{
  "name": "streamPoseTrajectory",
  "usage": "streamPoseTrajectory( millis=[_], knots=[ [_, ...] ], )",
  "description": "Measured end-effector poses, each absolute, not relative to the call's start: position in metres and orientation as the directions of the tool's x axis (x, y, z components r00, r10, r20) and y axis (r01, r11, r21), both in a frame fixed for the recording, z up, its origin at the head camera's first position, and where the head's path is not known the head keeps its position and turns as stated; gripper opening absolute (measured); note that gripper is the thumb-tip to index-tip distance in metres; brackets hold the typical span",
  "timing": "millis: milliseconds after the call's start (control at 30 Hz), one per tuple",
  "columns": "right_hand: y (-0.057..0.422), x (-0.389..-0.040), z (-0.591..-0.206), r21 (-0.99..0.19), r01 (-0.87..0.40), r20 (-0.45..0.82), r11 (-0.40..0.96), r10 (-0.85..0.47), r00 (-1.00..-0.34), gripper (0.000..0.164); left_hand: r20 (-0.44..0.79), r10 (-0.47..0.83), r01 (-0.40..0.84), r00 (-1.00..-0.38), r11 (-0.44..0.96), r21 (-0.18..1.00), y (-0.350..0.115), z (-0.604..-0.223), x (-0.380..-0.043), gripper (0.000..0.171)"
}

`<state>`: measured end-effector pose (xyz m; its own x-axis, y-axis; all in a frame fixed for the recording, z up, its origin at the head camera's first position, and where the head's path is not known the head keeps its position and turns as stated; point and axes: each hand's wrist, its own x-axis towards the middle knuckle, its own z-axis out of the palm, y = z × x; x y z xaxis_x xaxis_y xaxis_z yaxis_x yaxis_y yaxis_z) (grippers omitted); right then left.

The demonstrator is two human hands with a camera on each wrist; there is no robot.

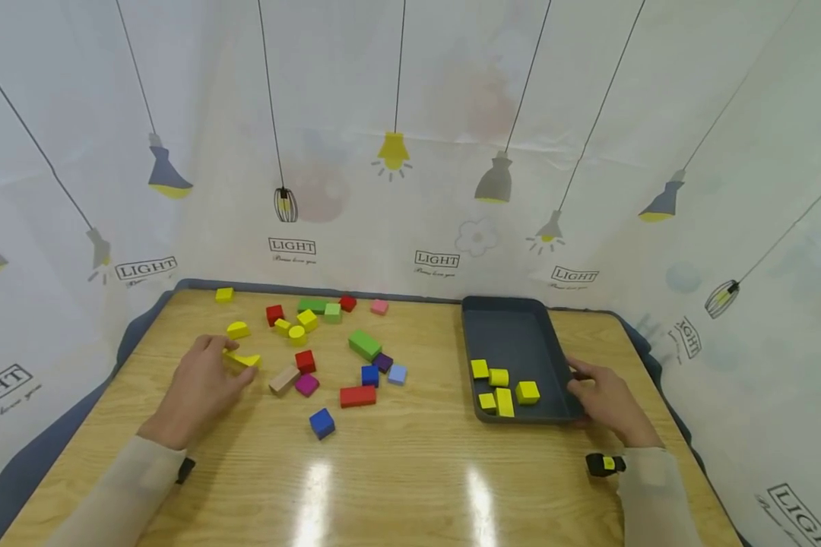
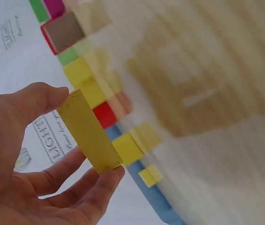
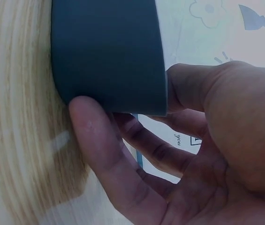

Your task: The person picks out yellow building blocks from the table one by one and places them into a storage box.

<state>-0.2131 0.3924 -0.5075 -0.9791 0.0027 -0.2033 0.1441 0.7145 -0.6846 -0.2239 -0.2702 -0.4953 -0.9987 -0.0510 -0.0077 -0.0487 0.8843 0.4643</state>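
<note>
Between thumb and fingertips, my left hand (image 1: 201, 384) pinches a yellow block (image 2: 90, 133) by its two ends. In the head view this yellow toy block seems to have a curved edge, partly hidden by the fingers. A yellow half-round block (image 1: 238, 330) lies just beyond that hand. On the right, my right hand (image 1: 609, 399) grips the near right corner of a dark grey tray (image 1: 509, 323), the thumb over the rim and fingers against the outer wall. Several yellow blocks (image 1: 527, 393) lie in the tray's near half.
Loose blocks spread across the table's left and middle: a red block (image 1: 358, 396), a blue cube (image 1: 322, 423), a green block (image 1: 365, 345), a bare wood block (image 1: 284, 380) and others. One yellow block (image 1: 224, 295) lies near the far left edge. A printed curtain (image 1: 356, 220) hangs behind the table.
</note>
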Motion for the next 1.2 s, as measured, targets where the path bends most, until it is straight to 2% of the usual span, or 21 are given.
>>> streamPoseTrajectory(
  millis=[200,567,700,1200],
  knots=[
    [0.393,-0.214,-0.508,-0.686,0.151,-0.21,0.712,0.004,-0.978,0.068,0.061,0.002,0.031,-0.998,0.879,0.476,-0.249,-0.485,-0.224,0.07],
    [0.392,-0.214,-0.505,-0.686,0.143,-0.204,0.714,0.0,-0.979,0.068,0.098,0.099,0.136,-0.99,0.833,0.537,-0.196,-0.471,-0.231,0.07],
    [0.391,-0.213,-0.505,-0.687,0.139,-0.202,0.714,-0.004,-0.979,0.068,0.16,0.144,0.207,-0.976,0.833,0.513,-0.174,-0.471,-0.233,0.066],
    [0.392,-0.215,-0.508,-0.69,0.112,-0.182,0.716,-0.021,-0.983,0.068,0.217,0.283,0.356,-0.934,0.753,0.553,-0.093,-0.46,-0.244,0.067]
  ],
)
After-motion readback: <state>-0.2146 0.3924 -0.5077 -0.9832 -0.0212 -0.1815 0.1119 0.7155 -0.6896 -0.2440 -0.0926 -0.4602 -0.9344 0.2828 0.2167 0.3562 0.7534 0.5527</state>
